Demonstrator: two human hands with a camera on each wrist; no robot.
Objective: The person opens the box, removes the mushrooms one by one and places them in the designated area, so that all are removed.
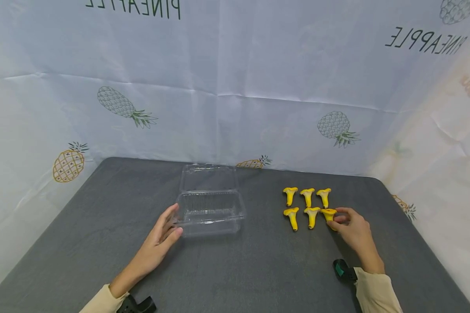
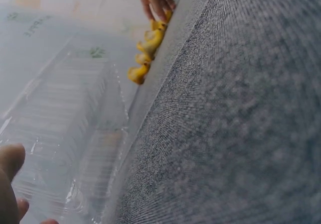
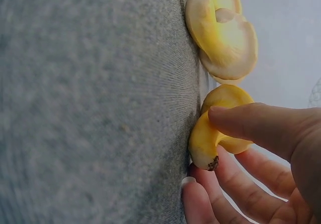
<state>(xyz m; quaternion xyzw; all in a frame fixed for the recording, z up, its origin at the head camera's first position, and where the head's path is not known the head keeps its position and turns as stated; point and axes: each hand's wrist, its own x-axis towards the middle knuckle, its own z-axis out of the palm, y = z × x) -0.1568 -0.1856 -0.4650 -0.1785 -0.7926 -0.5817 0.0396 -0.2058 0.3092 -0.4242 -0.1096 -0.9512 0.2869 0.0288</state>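
My right hand (image 1: pixel 354 232) pinches a yellow chanterelle mushroom (image 3: pixel 203 136), the nearest one at the right end of two short rows. In the right wrist view the thumb presses its stem and the fingers curl behind it; the stem's dirty base shows. Several other chanterelles (image 1: pixel 311 213) lie beside it, caps away from me. At the left stands a clear plastic clamshell box (image 1: pixel 211 229), its hinged lid (image 1: pixel 208 178) laid back. My left hand (image 1: pixel 154 248) is at the box's left side, thumb and fingers spread at its rim; whether they touch it I cannot tell.
The dark grey tabletop (image 1: pixel 254 269) carries everything. A white sheet (image 1: pixel 258 69) printed with pineapples hangs behind the table's far edge. Dark wrist devices (image 1: pixel 342 269) sit by both cream sleeves (image 1: pixel 376 291).
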